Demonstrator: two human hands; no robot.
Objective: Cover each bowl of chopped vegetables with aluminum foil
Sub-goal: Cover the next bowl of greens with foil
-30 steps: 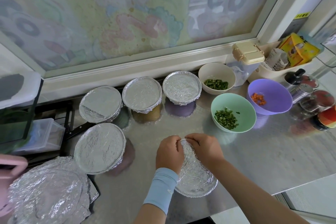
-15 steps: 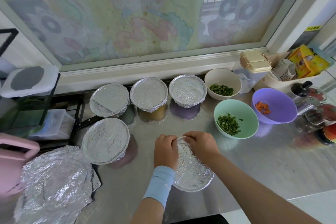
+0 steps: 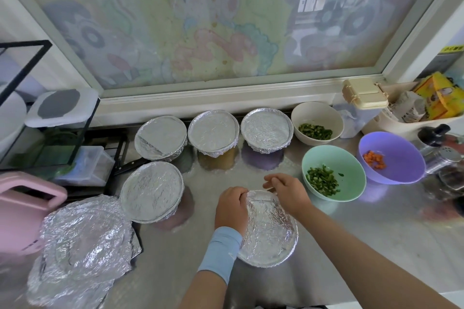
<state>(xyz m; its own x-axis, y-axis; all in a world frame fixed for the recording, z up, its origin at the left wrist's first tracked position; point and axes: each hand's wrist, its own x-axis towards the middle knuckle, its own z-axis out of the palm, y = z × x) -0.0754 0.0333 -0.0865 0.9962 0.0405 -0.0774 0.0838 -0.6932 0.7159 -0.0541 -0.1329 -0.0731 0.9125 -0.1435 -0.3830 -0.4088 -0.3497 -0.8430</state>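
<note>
Near bowl (image 3: 270,228): foil-wrapped, on steel counter (image 3: 351,233), at 6 o'clock in the frame.

Left hand (image 3: 232,208): at the bowl's 10 o'clock rim, fingers curled down over the foil edge, grasping it.

Right hand (image 3: 286,190): at the 1 o'clock rim, fingers bent, thumb and forefinger close together. Cannot tell whether they pinch the foil or sit just clear of it.

Positions taken from the near bowl:
- covered bowl (image 3: 152,192) at 9–10 o'clock
- row of three covered bowls (image 3: 213,132), 11 to 12 o'clock, under the window sill
- mint bowl (image 3: 351,168), chopped greens, uncovered, 2 o'clock, near the right hand
- cream bowl (image 3: 316,113), greens, uncovered, 1 o'clock
- purple bowl (image 3: 396,153), orange dice, uncovered, 2 o'clock, farther out
- loose foil sheets (image 3: 82,246) at 8–9 o'clock
</note>
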